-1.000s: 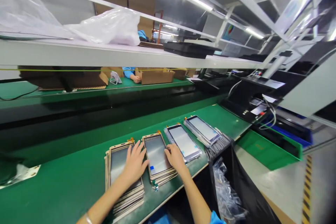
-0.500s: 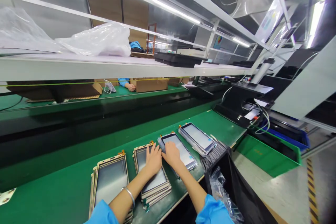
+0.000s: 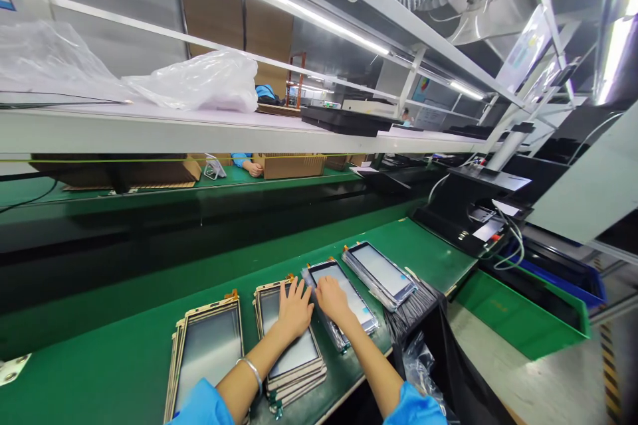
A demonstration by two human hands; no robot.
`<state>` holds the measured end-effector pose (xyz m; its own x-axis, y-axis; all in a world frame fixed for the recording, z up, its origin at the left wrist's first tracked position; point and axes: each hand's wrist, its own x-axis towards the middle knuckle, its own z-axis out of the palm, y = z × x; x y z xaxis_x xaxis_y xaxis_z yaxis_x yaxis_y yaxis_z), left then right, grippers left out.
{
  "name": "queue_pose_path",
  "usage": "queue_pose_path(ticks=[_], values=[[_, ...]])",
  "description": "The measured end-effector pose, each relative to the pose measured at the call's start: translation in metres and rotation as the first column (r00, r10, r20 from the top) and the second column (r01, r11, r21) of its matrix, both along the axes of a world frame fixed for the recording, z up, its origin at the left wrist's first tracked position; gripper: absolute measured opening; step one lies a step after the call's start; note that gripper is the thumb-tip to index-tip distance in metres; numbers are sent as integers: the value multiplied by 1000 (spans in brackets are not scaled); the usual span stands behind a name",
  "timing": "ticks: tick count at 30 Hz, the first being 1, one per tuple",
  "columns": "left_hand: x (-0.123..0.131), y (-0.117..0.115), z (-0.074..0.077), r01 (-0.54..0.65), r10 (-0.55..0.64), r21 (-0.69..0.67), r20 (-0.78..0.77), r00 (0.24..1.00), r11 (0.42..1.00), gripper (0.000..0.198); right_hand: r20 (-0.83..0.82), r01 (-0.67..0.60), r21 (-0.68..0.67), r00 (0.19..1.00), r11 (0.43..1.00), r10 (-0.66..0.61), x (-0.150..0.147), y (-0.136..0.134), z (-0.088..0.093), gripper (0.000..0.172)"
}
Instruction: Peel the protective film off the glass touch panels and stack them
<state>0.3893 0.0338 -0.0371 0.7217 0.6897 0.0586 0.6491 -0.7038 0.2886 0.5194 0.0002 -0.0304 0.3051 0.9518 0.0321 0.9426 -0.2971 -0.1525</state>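
Note:
My left hand (image 3: 296, 309) rests with fingers spread on the upper right part of a stack of framed display panels (image 3: 294, 360). Close beside it, my right hand (image 3: 332, 298) has its fingers curled down at the left side of a stack of plastic-wrapped display panels (image 3: 355, 299). What those fingertips pinch, if anything, is hidden under the hand. Another framed stack (image 3: 212, 345) lies to the left, its orange flex connector at the top. To the right is a second wrapped stack (image 3: 379, 269).
A black bin (image 3: 419, 309) with plastic film stands at the green bench's (image 3: 114, 358) front edge. A green crate (image 3: 523, 312) is on the floor to the right, near a black machine (image 3: 463, 206). Across the bench, a co-worker's hand (image 3: 255, 169) touches a cardboard box (image 3: 294, 166).
The view has shifted slightly. My left fingers have spread wider, and my right hand has curled in more and sits slightly farther from the left. The stacks stay in place.

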Motion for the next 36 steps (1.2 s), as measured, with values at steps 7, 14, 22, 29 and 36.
queue_pose_path(ticks=[7, 14, 22, 29, 36], values=[[3, 2, 2, -39, 39, -10, -5, 999, 999, 44, -30, 24, -15, 999, 1000, -24, 4, 10, 0, 26], [5, 2, 1, -34, 33, -27, -12, 999, 999, 46, -66, 32, -26, 997, 999, -33, 8, 14, -1, 21], [7, -2, -3, -31, 31, -40, 6, 999, 999, 49, -60, 45, -54, 997, 998, -48, 2, 23, 10, 25], [4, -6, -6, -25, 27, -59, 26, 999, 998, 50, -29, 69, -131, 997, 989, -74, -7, 43, 13, 26], [6, -8, -5, -37, 53, -138, 113, 992, 990, 52, -190, -46, -78, 981, 996, 31, 17, 39, 19, 21]])
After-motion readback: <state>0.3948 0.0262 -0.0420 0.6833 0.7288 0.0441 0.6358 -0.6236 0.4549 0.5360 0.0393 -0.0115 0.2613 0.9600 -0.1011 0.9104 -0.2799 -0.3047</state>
